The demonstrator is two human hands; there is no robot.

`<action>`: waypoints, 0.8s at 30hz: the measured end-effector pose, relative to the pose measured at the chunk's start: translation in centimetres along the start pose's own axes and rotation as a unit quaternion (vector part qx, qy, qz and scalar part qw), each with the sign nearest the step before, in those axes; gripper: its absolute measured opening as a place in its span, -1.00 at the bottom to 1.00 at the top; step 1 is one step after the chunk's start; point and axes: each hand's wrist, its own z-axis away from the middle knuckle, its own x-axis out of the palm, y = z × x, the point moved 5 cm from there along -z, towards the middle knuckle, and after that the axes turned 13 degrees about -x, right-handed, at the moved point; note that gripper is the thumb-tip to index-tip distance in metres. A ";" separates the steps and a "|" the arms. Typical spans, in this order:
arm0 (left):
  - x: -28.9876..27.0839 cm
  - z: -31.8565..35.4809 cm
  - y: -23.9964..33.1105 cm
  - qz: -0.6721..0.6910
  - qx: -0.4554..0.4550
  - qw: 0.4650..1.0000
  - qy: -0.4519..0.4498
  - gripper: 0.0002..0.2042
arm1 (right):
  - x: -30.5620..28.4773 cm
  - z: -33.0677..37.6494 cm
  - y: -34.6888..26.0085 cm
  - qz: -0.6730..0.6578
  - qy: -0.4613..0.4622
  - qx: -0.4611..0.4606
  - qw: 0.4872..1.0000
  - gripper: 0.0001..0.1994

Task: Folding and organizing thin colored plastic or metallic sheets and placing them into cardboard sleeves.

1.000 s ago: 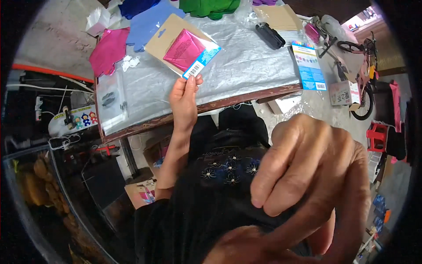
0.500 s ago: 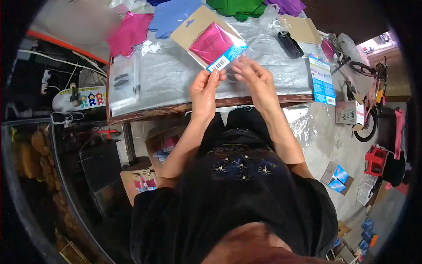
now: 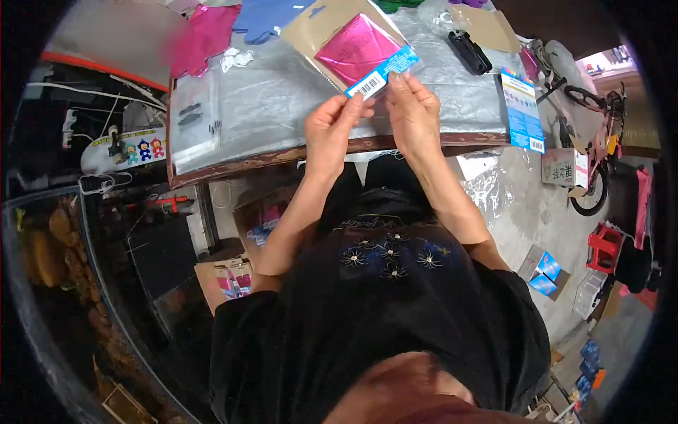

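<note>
A flat retail package [image 3: 359,51] is held tilted above the table. It has a brown cardboard backing with a hang hole, a folded shiny pink packet inside and a blue-and-white barcode strip along its near edge. My left hand [image 3: 329,133] pinches the near left part of that strip, thumb on top. At the strip's right end, my right hand [image 3: 417,116] grips too, its thumb on the blue part. The fingers beneath the package are mostly hidden.
A silver sheet [image 3: 275,106] covers the wooden-edged table. Pink cloth [image 3: 212,35], blue cloth [image 3: 272,20], white strings [image 3: 236,59], clear bags [image 3: 198,116] and a black tool-like object [image 3: 470,52] lie on it. A blue printed card [image 3: 522,113] overhangs the right edge. Below left stands an open carton [image 3: 226,283].
My right hand has closed on the package's right end; before, its fingers were apart beside it. The package has shifted slightly right and up in view. My left hand keeps its hold.
</note>
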 end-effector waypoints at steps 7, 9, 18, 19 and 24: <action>0.1 0.0 -0.1 -0.027 0.015 1.000 -0.002 -0.74 | 0.7 -0.4 -0.5 0.064 0.020 -0.050 0.997 -0.78; 0.2 0.1 0.0 -0.028 0.022 0.999 0.010 -0.74 | 0.9 -0.2 -0.7 0.065 0.025 -0.052 0.996 -0.77; 0.3 0.2 0.3 -0.143 -0.008 0.990 -0.013 -0.71 | -0.4 0.2 -1.0 0.045 -0.010 -0.002 0.999 -0.79; -0.7 -0.1 1.1 -0.106 0.001 0.994 0.012 -0.73 | -0.5 -0.1 -1.7 0.065 -0.013 -0.010 0.998 -0.79; -2.9 -1.5 5.2 0.062 0.020 0.995 0.075 -0.75 | -2.2 -0.7 -3.0 0.137 -0.043 -0.034 0.989 -0.79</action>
